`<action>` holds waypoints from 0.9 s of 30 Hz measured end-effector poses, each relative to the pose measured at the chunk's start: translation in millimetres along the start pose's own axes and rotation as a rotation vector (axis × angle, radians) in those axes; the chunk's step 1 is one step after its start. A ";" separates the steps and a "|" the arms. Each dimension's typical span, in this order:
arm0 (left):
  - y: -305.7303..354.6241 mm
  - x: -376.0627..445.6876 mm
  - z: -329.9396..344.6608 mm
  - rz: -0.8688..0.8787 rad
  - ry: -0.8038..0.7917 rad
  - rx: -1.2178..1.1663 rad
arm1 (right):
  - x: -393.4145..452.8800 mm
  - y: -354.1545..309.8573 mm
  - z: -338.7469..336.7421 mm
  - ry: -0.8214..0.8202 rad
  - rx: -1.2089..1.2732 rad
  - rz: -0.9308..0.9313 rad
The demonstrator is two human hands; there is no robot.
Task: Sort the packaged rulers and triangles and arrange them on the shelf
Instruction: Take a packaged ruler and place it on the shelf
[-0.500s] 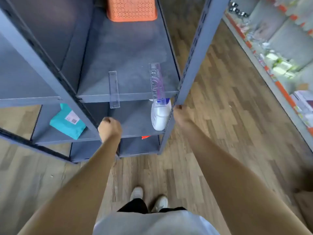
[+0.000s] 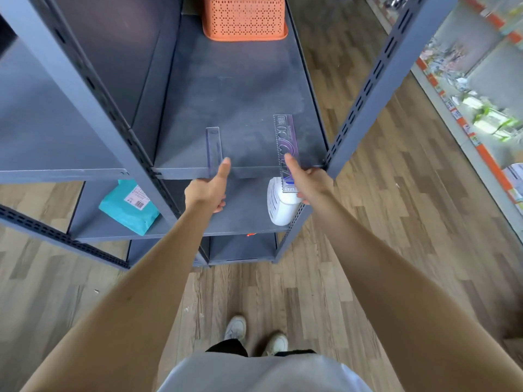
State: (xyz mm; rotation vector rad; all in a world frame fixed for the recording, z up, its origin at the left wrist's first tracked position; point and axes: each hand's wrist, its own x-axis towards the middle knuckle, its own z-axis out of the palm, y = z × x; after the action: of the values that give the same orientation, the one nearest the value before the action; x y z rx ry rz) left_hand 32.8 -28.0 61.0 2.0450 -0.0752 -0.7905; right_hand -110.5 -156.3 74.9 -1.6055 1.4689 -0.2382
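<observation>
Clear ruler [image 2: 213, 149] and purple stencil ruler [image 2: 287, 152], both lying over the front lip of the grey shelf [image 2: 240, 89].
Left hand [image 2: 208, 189] pinches near end of clear ruler, thumb on top, fingers curled beneath; right hand [image 2: 310, 183] pinches near end of stencil ruler the same way; rulers well apart, roughly parallel; orange basket [image 2: 244, 18] at shelf back; white bottle [image 2: 281, 203] and teal packet [image 2: 128, 206] on shelf below.

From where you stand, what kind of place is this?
Probably a small shop or stockroom: grey metal shelving holding packaged rulers, and along the right a long display rack crowded with goods behind orange price strips.
</observation>
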 end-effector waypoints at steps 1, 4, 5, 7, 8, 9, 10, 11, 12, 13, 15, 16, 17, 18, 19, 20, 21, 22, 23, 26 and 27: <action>4.0 -0.6 -0.3 0.009 0.002 0.079 | -1.4 -3.3 0.0 0.006 -0.068 -0.005; 12.8 -2.0 0.5 0.094 0.014 0.276 | -6.2 -15.8 2.9 0.074 -0.251 -0.049; 14.3 -2.9 0.4 0.119 0.009 0.328 | -7.1 -19.9 4.3 0.099 -0.292 -0.052; 14.9 -1.1 -0.5 0.186 0.017 0.406 | -10.1 -26.8 6.7 0.114 -0.338 -0.051; 14.5 0.2 -1.2 0.218 0.020 0.443 | -10.5 -28.5 8.2 0.105 -0.350 -0.053; 14.3 1.2 -2.3 0.235 0.015 0.476 | -11.3 -29.4 9.5 0.094 -0.359 -0.058; 14.0 2.0 -3.8 0.244 0.008 0.513 | -11.5 -29.5 10.9 0.087 -0.368 -0.062; 13.7 3.0 -5.2 0.248 0.002 0.558 | -11.7 -29.3 12.1 0.092 -0.380 -0.071; 13.4 4.0 -6.7 0.255 -0.006 0.609 | -11.9 -29.5 12.7 0.094 -0.390 -0.078; 12.8 3.8 -8.4 0.262 -0.011 0.661 | -11.8 -29.0 13.0 0.094 -0.399 -0.079; 11.3 3.2 -12.5 0.284 -0.027 0.743 | -11.2 -27.1 12.4 0.102 -0.421 -0.072; 9.6 3.9 -15.0 0.300 -0.036 0.768 | -12.0 -25.6 11.7 0.105 -0.434 -0.076; 8.2 4.3 -17.9 0.314 -0.045 0.785 | -11.9 -22.4 10.7 0.107 -0.447 -0.086; 7.5 3.7 -21.4 0.331 -0.049 0.800 | -14.1 -19.3 8.7 0.113 -0.455 -0.096; 7.7 3.3 -25.3 0.349 -0.053 0.809 | -17.2 -16.1 6.2 0.121 -0.459 -0.099; 9.1 2.5 -29.7 0.368 -0.054 0.812 | -22.1 -13.8 3.2 0.133 -0.462 -0.106; 11.0 2.1 -34.1 0.387 -0.062 0.807 | -25.9 -10.3 -0.5 0.147 -0.454 -0.108; 14.2 0.8 -37.9 0.412 -0.080 0.806 | -31.3 -7.3 -5.2 0.161 -0.435 -0.112; 17.7 -1.6 -41.3 0.440 -0.107 0.814 | -36.5 -2.9 -10.2 0.170 -0.402 -0.108; 29.8 -16.8 -41.9 0.576 -0.186 0.847 | -55.4 16.6 -28.3 0.193 -0.314 -0.125; 34.6 -25.1 -39.0 0.624 -0.204 0.851 | -61.4 25.2 -34.8 0.209 -0.296 -0.129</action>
State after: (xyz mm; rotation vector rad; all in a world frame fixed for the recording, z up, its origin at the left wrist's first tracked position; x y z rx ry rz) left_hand 43.1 -10.8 115.2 2.4658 -1.2852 -0.5980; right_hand -167.8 -116.6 102.3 -1.9664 1.6182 -0.2791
